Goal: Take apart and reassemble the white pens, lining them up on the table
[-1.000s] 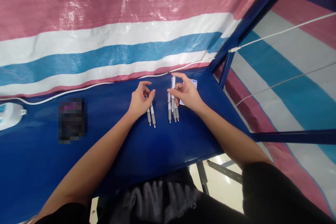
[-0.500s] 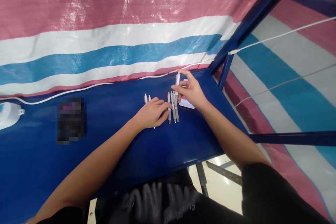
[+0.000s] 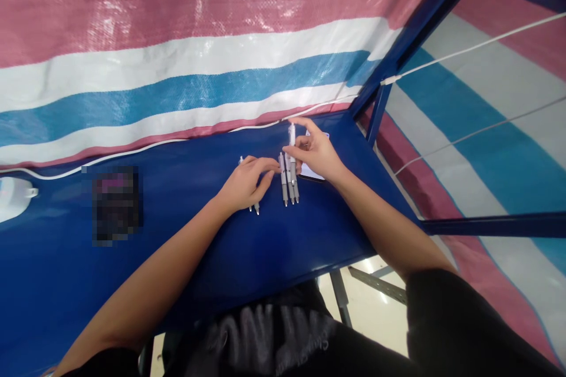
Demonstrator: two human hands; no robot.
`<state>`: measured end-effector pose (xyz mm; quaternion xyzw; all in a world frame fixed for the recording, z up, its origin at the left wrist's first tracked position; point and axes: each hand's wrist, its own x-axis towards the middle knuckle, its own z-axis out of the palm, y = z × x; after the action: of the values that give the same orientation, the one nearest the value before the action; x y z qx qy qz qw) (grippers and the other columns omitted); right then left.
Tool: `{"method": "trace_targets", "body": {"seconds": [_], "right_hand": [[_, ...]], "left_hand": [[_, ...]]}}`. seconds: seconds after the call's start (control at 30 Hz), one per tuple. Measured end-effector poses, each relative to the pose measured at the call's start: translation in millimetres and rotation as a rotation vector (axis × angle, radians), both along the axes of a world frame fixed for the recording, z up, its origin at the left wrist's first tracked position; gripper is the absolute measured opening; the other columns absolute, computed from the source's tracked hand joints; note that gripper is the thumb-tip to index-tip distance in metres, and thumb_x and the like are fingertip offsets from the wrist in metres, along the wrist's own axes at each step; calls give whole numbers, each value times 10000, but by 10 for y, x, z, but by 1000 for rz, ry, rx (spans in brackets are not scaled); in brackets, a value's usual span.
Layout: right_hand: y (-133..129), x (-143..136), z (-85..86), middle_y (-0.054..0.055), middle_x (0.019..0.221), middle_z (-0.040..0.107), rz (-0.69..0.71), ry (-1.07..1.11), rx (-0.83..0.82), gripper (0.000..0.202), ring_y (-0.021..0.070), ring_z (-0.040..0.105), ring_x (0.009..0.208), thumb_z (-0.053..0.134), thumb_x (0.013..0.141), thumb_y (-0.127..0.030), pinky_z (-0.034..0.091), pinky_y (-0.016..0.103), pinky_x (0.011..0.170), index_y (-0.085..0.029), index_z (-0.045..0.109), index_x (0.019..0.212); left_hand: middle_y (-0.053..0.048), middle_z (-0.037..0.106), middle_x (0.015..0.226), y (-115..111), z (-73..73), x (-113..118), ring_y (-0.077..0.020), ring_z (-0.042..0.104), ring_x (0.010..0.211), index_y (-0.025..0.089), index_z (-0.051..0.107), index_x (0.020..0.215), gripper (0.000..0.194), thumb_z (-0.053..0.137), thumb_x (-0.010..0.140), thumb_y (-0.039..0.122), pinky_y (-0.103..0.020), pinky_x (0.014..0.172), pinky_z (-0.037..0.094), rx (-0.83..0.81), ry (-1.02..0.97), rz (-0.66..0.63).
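Note:
My right hand point(image 3: 319, 153) pinches a white and grey pen point(image 3: 292, 135) between thumb and fingers. The held pen is over the right side of a short row of similar pens point(image 3: 284, 184), which lie side by side on the blue table. My left hand point(image 3: 244, 186) is just left of that row, palm down, fingers stretched out and thumb apart. Its fingertips come up to the row's leftmost pen; whether they touch it I cannot tell. Beneath the left hand lie more pens point(image 3: 257, 210), mostly hidden, with only their ends showing.
A phone point(image 3: 313, 174) lies partly under my right hand. Farther left on the blue table point(image 3: 190, 165) are a dark blurred-out object point(image 3: 115, 206) and a white device point(image 3: 15, 197). A white cable point(image 3: 132, 150) runs along the back edge, below a striped sheet point(image 3: 198, 88).
My left hand has shifted left, away from the row, uncovering more of its pens. My right hand, with its pen, has moved slightly left. The view has shifted a little.

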<state>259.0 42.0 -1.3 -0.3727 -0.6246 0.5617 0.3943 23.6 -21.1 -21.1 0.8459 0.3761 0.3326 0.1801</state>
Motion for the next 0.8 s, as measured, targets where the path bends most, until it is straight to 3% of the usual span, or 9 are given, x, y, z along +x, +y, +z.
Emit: {"method": "trace_targets", "body": {"seconds": [0.1, 0.23, 0.37, 0.5, 0.7, 0.8], "right_hand": [[-48, -34, -3, -129, 713, 553, 51, -12, -2, 845, 163, 656, 468, 920, 839, -437, 588, 304, 458, -321, 446, 1529], [-199, -123, 11, -105, 740, 553, 58, -35, 57, 719, 145, 650, 494, 884, 897, -494, 560, 284, 476, -315, 514, 1486], [-326, -194, 0, -92, 778, 562, 116, -62, 83, 666, 152, 668, 535, 832, 952, -468, 571, 299, 513, -317, 491, 1504], [-370, -223, -7, -91, 763, 535, 100, -97, 149, 618, 157, 651, 555, 794, 986, -473, 541, 298, 517, -322, 482, 1497], [-352, -246, -2, -95, 755, 524, 56, -88, 181, 790, 161, 611, 580, 820, 961, -503, 529, 306, 561, -319, 392, 1598], [-327, -256, -44, -100, 755, 514, 62, -79, 180, 755, 149, 587, 567, 812, 957, -473, 505, 298, 559, -304, 418, 1579]], "left_hand": [[-85, 829, 1100, 50, -21, -39, -287, 751, 1056, 240, 638, 1230, 192, 521, 1077, 248, -464, 966, 490, 23, -4, 130], [-75, 779, 981, 114, -43, -93, -298, 691, 1001, 232, 681, 1166, 159, 594, 1033, 244, -452, 921, 464, 43, 33, 317], [-92, 771, 1002, 141, -74, -106, -315, 651, 1010, 238, 734, 1096, 152, 591, 1050, 259, -466, 907, 434, 83, 98, 321], [-119, 781, 1096, 155, -118, -92, -346, 642, 1067, 235, 746, 1163, 179, 621, 1040, 274, -495, 934, 421, 104, 138, 414], [-119, 766, 1069, 184, -163, -94, -348, 655, 1069, 219, 744, 1152, 178, 636, 1023, 280, -498, 943, 438, 77, 167, 427], [-121, 764, 1104, 175, -145, -84, -343, 657, 1090, 221, 740, 1161, 184, 625, 1033, 285, -497, 962, 442, 46, 196, 451]]}}
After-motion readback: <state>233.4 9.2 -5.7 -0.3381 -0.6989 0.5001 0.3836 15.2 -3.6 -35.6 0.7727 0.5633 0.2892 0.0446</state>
